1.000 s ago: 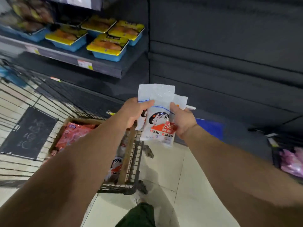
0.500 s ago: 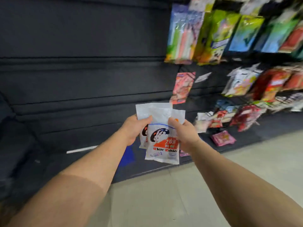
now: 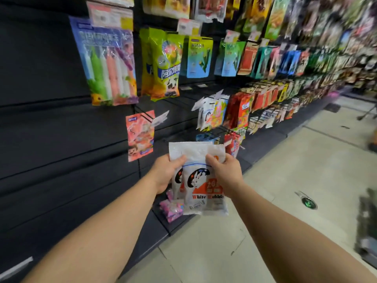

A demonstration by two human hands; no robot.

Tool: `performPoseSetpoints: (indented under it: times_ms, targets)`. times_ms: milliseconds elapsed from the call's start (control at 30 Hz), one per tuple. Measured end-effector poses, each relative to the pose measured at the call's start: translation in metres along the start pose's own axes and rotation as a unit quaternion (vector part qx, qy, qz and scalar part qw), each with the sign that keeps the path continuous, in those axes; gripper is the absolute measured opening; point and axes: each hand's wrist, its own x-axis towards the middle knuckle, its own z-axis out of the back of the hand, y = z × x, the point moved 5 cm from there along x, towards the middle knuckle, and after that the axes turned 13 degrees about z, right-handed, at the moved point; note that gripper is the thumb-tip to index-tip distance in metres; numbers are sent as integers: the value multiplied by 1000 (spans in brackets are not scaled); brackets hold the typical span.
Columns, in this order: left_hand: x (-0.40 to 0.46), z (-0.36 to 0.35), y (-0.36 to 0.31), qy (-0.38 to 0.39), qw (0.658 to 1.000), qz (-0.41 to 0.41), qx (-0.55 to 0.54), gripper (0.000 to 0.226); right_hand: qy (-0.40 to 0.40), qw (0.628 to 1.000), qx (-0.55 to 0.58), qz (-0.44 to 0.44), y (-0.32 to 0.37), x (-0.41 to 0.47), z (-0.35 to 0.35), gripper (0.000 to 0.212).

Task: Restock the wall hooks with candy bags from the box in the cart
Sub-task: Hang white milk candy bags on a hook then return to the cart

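Candy bags (image 3: 201, 176) pinched by both hands before the dark wall panel (image 3: 51, 129).

Since the earlier frame: view swung rightward, with more hanging packets revealed right of the panel — the pink packet (image 3: 140, 135) now up and left of the bags, formerly up and right. Grip unchanged: left hand (image 3: 166, 173) clamped on the bags' left edge, thumb over the front; right hand (image 3: 223, 173) clamped on the right edge. Bags upright, overlapped, below the white rabbit packets (image 3: 206, 116) on their hooks. Number of bags in the stack hard to count — rear ones mostly covered. Far-right rows blurred, labels unreadable. Pink packs (image 3: 171, 209) under the bags partly hidden.
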Motion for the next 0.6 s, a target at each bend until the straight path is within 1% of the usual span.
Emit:
performPoseSetpoints:
  times_ms: [67,167,267,400,533,600]
  targets:
    - [32,-2,-14,14,1000,9,-7,30,-8,999,36,-30,-8,31,-4,5]
    - [75,1,-35,24,999,28,-17,23,35,993,79,-78,-16,79,-15,17]
    - [118,5,-56,28,999,30,-4,26,64,989,93,-97,-22,120,-23,17]
    - [159,0,-66,44,998,47,-3,29,19,986,110,-127,-47,158,-27,22]
    - [191,-5,-67,56,996,63,-9,34,-10,980,132,-148,-62,186,-29,11]
    - [206,-3,-65,51,996,70,-26,35,-17,979,132,-151,-70,201,-28,12]
